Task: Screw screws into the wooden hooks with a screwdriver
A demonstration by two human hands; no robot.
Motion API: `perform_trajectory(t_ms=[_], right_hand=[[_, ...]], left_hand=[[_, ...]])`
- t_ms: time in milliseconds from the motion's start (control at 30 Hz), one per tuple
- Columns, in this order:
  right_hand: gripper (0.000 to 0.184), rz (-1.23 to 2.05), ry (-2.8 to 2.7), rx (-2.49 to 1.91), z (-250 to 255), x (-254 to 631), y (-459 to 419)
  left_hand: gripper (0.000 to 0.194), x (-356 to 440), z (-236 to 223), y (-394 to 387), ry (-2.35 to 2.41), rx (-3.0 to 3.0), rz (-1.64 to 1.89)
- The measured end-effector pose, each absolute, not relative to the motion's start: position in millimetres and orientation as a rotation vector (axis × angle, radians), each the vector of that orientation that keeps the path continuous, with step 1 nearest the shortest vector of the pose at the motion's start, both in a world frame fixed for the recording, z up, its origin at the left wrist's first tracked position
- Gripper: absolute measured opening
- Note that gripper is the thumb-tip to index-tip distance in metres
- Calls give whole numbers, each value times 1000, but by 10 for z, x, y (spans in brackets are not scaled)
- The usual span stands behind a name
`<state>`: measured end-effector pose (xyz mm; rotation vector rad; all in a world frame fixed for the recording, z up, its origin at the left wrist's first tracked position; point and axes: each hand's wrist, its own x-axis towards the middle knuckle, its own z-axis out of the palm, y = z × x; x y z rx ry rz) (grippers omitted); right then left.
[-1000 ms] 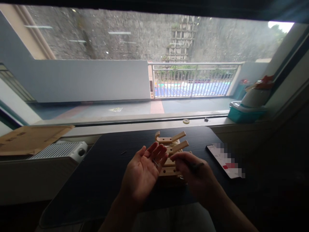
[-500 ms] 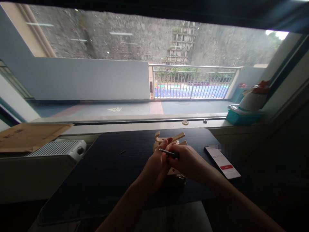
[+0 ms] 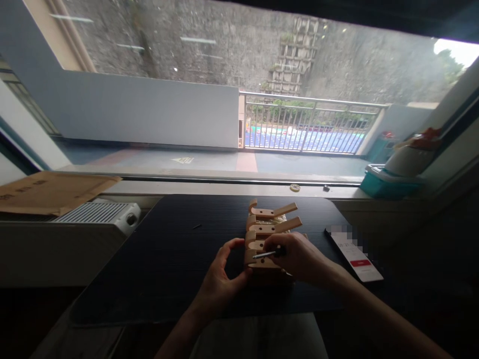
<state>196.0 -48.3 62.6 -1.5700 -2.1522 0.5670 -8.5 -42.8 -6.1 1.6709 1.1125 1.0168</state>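
Several pale wooden hooks (image 3: 265,229) with dark screw holes lie in a row on the dark table (image 3: 157,269), over something wrapped in clear plastic. My left hand (image 3: 220,274) curves around the left end of the nearest hooks, thumb and index fingertip against the wood with a gap between them. A screwdriver (image 3: 266,254) is gripped in my right hand (image 3: 295,252). Its metal shaft points left, low over the nearest hook; I cannot tell whether the tip touches it. My right hand hides the right ends of the nearer hooks.
A thin dark piece (image 3: 196,226) lies left of the hooks. On the right is a phone (image 3: 361,264). A radiator (image 3: 105,214) with a brown envelope (image 3: 56,189) stands at left. The sill holds a yellowish roll (image 3: 295,188) and a teal box (image 3: 389,182).
My hands, together over the hooks before, have parted. The left has moved to their left edge. The screwdriver has come down toward the nearest hook in my right hand. The view has shifted slightly.
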Motion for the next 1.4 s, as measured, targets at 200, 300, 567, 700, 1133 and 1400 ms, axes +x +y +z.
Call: perform_trajectory(t_ms=[200, 300, 567, 700, 1133, 1400], right_hand=[[22, 538, -2268, -1576, 572, 1926, -434], [20, 500, -2316, -1560, 513, 1925, -407], [10, 488, -2485, -1332, 512, 1932, -336], [9, 466, -2489, -1316, 496, 1955, -354], [3, 516, -2389, -1274, 491, 1943, -399], [10, 480, -2394, -1338, 517, 1961, -406]], left_hand=[[43, -1, -186, -433, 1165, 1639, 1019], [41, 43, -186, -429, 1136, 1579, 1043], [34, 145, -246, -427, 1149, 1405, 1064], [37, 193, -265, -445, 1198, 1405, 1058], [44, 288, -309, -554, 1299, 1288, 1149], [8, 124, -336, -754, 1399, 2096, 1568]])
